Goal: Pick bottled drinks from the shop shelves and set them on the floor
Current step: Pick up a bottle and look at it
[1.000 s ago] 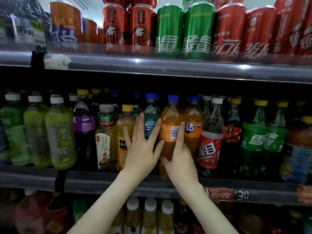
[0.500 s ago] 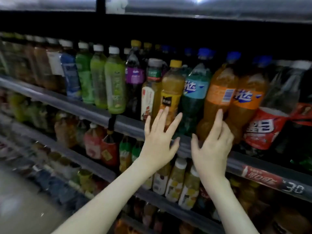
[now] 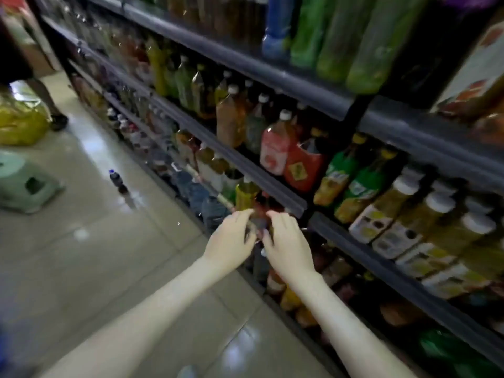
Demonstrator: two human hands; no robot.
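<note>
Two-handed grip, left hand [image 3: 231, 242], right hand [image 3: 289, 248], curled round dark bottle [image 3: 257, 224], axis unclear

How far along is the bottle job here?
Done: one blue-capped bottle stands on the floor. In hand: the left hand and right hand curl around a dark bottle on the shelves; blur hides whether they grip it. Left: lift it out and set it down; many more bottles wait there.

Nothing legible — bottle labels [image 3: 272, 156] along the shelves [image 3: 272, 186] are too blurred to read.
</note>
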